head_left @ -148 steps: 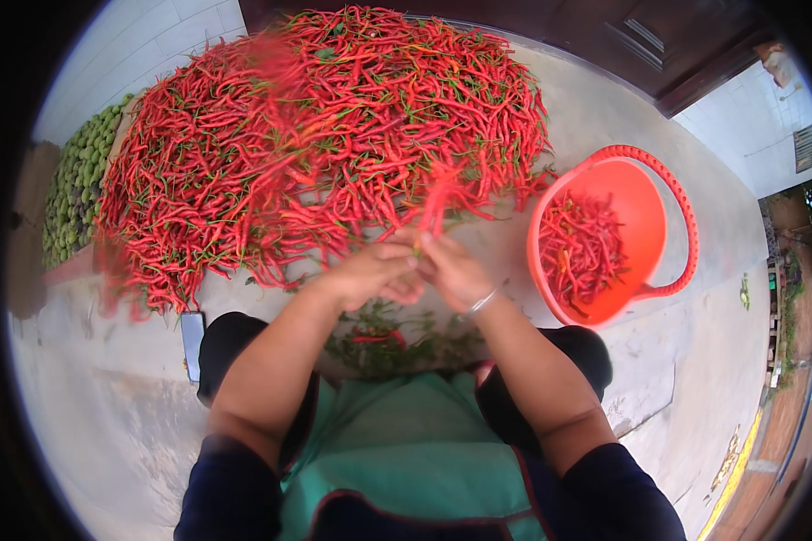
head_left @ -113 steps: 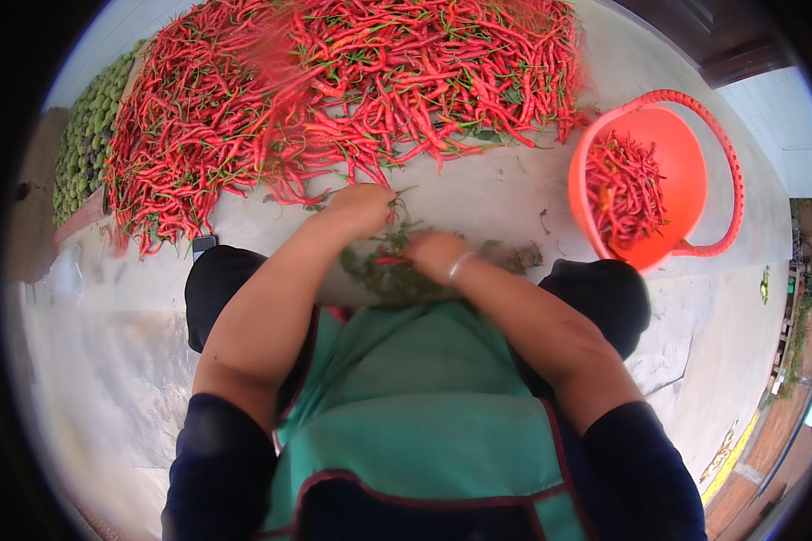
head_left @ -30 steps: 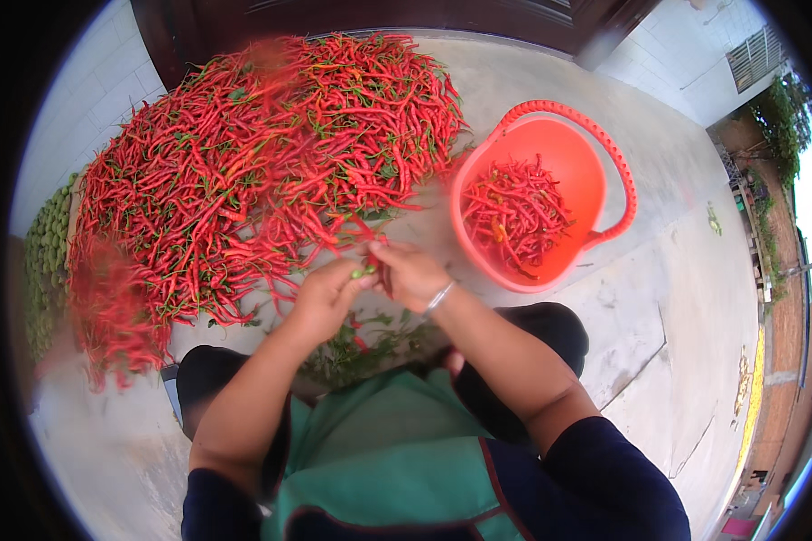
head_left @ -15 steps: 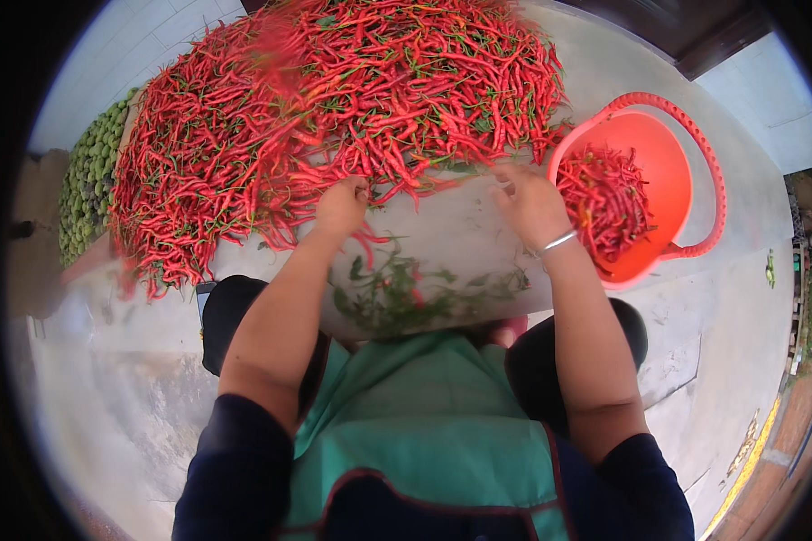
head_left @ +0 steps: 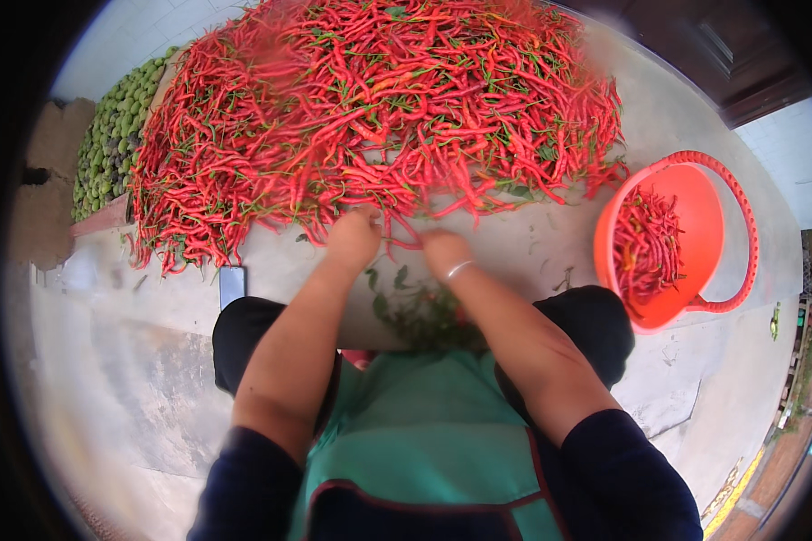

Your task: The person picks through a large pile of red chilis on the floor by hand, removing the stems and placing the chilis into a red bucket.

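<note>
Green chillies pile (head_left: 108, 149), dark phone (head_left: 232, 286), brown door (head_left: 740, 54)

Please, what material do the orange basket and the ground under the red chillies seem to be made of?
The orange basket looks like moulded plastic: one even bright colour, smooth wall, a thin hoop handle. The ground seems to be bare concrete or cement: grey, matt, with stains and rough patches; I cannot tell for sure. The red chillies lie directly on it.
</note>
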`<act>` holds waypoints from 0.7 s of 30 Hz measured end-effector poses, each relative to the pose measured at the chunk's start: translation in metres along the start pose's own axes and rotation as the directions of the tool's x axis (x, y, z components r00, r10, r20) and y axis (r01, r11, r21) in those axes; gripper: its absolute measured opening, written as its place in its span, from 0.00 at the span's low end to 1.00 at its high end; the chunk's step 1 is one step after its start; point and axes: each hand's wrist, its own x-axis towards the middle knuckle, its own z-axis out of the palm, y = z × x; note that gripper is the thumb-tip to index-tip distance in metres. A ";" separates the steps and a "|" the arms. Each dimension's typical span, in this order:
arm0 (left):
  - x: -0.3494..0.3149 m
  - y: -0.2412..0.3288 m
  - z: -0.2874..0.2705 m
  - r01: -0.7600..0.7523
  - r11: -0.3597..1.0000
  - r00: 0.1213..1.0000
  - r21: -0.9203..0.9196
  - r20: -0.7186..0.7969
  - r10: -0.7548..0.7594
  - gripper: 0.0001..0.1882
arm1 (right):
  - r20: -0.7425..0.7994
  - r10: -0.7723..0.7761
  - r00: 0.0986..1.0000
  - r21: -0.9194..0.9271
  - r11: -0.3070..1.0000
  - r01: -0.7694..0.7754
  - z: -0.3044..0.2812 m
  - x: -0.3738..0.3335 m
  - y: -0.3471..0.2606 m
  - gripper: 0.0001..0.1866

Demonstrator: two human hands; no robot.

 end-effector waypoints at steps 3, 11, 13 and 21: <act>-0.001 0.014 0.000 -0.126 0.990 0.992 0.066 0.026 0.125 0.14 | -0.016 -0.002 1.000 -0.050 0.999 0.001 -0.033 -0.014 0.012 0.08; -0.016 0.071 -0.009 -0.570 0.816 0.775 -0.096 0.266 0.573 0.08 | -0.241 -0.044 0.970 0.031 0.998 0.053 -0.143 -0.081 0.041 0.11; -0.024 0.090 -0.013 -0.618 0.743 0.689 -0.256 0.280 0.669 0.09 | -0.191 -0.046 0.980 0.171 0.982 0.079 -0.155 -0.097 0.056 0.11; -0.045 0.136 -0.043 -0.038 0.671 0.813 -0.741 0.368 0.452 0.11 | 0.113 0.191 0.975 0.989 0.071 -0.129 -0.171 -0.124 0.067 0.10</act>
